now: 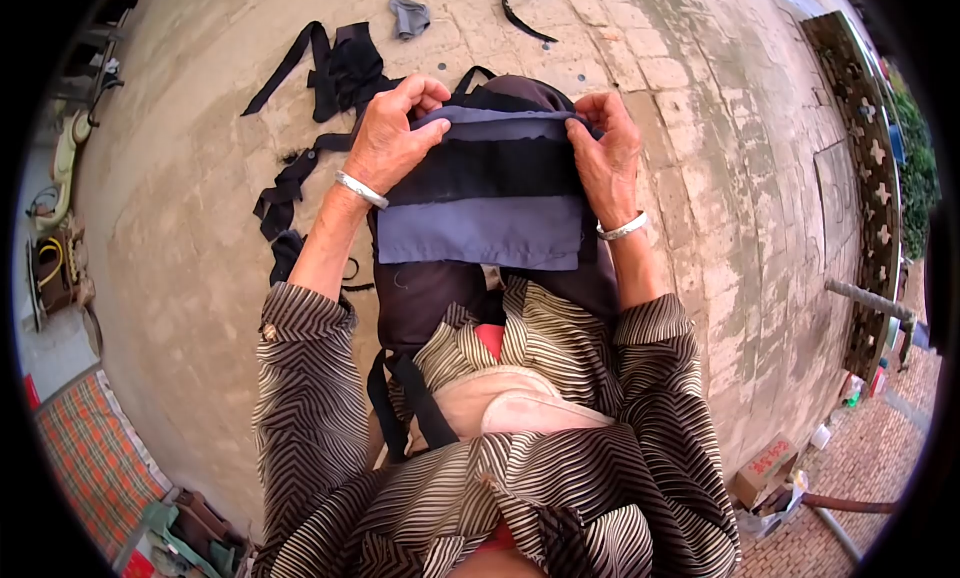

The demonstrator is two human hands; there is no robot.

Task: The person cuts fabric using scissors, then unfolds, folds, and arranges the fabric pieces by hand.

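A piece of cloth with grey-blue and black bands (480,231) lies spread over the person's dark-trousered lap. Its far edge, a grey-blue strip, is pinched at the left end by my left hand (392,136), thumb on top. At the right end my right hand (608,153) grips the same strip between thumb and fingers. The strip is held fairly straight between the two hands, and a loose thread hangs from the near edge. Each wrist wears a silver bangle. Pale pink fabric (540,403) rests at the waist, beside a black strap (420,403).
Black cloth scraps (350,68) and strips (283,193) lie on the paved ground left of the legs. Farther off are a small grey scrap (409,18) and a thin black strip (520,18). A cardboard box (765,471) stands at lower right, a plaid cloth (95,458) at lower left.
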